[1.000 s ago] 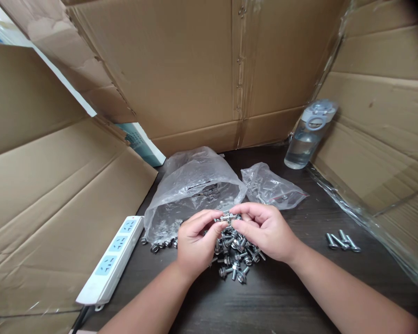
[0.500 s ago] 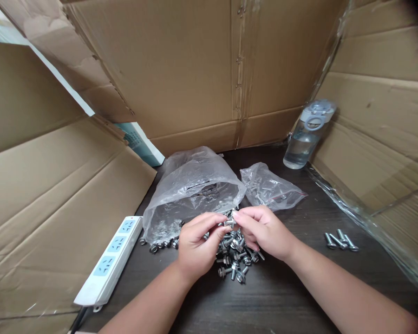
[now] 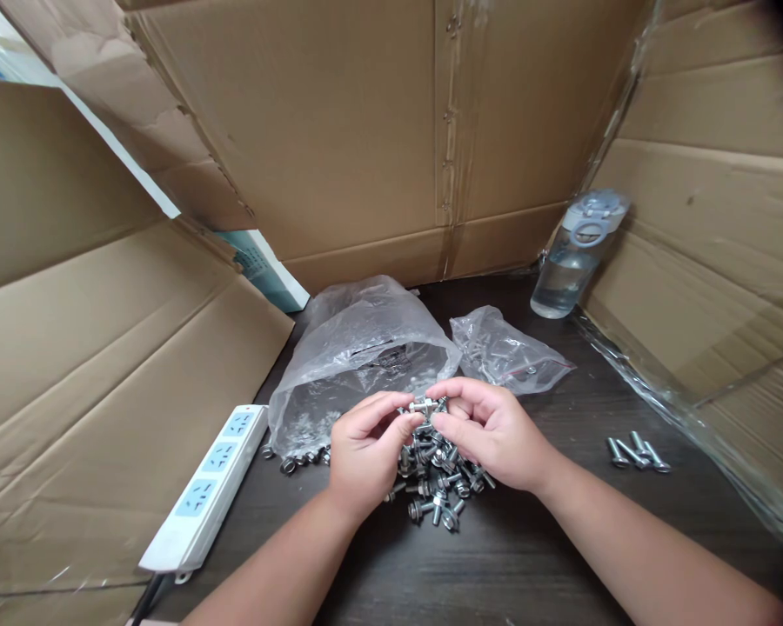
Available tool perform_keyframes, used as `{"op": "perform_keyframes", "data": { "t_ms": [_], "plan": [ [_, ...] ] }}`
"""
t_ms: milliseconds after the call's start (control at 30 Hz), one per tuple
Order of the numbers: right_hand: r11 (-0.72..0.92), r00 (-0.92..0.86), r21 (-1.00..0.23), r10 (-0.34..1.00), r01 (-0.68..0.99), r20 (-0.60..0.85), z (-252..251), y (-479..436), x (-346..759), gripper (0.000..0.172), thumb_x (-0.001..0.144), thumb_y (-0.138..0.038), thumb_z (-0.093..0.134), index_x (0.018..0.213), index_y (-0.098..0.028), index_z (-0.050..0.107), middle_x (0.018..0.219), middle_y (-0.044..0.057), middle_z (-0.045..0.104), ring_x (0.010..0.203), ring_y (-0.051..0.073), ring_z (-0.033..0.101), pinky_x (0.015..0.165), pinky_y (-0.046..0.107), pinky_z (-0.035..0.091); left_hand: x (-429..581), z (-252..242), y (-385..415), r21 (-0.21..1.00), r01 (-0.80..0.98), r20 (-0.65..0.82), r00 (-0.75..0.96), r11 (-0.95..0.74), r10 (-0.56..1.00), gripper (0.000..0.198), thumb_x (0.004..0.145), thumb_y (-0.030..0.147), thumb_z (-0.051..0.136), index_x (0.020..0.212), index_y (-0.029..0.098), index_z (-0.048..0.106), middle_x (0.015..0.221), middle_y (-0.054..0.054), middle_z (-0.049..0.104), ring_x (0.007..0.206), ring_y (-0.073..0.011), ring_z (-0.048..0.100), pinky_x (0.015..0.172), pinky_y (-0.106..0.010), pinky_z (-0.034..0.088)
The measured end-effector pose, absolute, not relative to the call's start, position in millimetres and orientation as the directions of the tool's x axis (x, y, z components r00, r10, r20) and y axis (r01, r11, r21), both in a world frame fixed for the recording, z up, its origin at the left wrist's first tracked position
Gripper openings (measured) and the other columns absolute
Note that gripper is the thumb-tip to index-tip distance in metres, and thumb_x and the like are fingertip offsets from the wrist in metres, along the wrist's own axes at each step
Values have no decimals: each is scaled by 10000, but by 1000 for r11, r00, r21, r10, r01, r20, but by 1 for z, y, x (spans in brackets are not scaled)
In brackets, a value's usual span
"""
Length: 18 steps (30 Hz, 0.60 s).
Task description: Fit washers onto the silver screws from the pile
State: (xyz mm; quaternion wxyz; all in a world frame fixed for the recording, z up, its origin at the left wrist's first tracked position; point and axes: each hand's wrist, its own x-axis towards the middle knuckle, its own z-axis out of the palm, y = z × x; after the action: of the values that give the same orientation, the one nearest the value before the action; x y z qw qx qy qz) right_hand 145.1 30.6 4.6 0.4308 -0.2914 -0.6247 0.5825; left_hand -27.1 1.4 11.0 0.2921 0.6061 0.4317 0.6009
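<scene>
The bolts (image 3: 438, 457) are silver, the table (image 3: 489, 565) dark brown, the cardboard (image 3: 313, 130) tan.

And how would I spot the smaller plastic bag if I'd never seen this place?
Start at the dark table and find the large plastic bag lying open near its back. To the right of that, just beyond the right hand, lies the small bag. It stands out by its lesser size and a thin reddish line toward its right end.

Left hand (image 3: 365, 452) faces right hand (image 3: 499, 439); fingers (image 3: 382, 409) curl toward thumbs (image 3: 401, 432).
</scene>
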Motion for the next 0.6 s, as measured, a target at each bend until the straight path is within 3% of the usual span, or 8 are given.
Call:
{"op": "perform_keyframes", "data": {
  "t_ms": [233,467,600],
  "plan": [
    [136,-439,-988,885,-75,155,8,30,144,224,864,-328,637,994,-145,643,536,-83,367,437,63,366,430,214,286,-29,9,3,810,273,551,-52,-519,833,141,774,109,722,861,217,742,792,1,713,647,-102,647,619,-193,547],
    [100,-500,-988,854,-119,146,13,30,146,207,878,-334,605,871,-128,625,534,-66,436,413,53,359,410,207,284,-30,11,2,652,376,688,72,-658,722,142,774,82,720,870,185,714,773,-13,705,660,-98,644,624,-172,528],
    [105,-529,-990,837,-98,141,12,32,146,326,919,-400,547,706,-154,554,461,-75,378,389,58,325,401,213,269,-29,13,1,609,389,715,109,-691,691,137,776,85,724,877,178,710,780,-27,710,686,-115,661,654,-191,542]
  ]
}}
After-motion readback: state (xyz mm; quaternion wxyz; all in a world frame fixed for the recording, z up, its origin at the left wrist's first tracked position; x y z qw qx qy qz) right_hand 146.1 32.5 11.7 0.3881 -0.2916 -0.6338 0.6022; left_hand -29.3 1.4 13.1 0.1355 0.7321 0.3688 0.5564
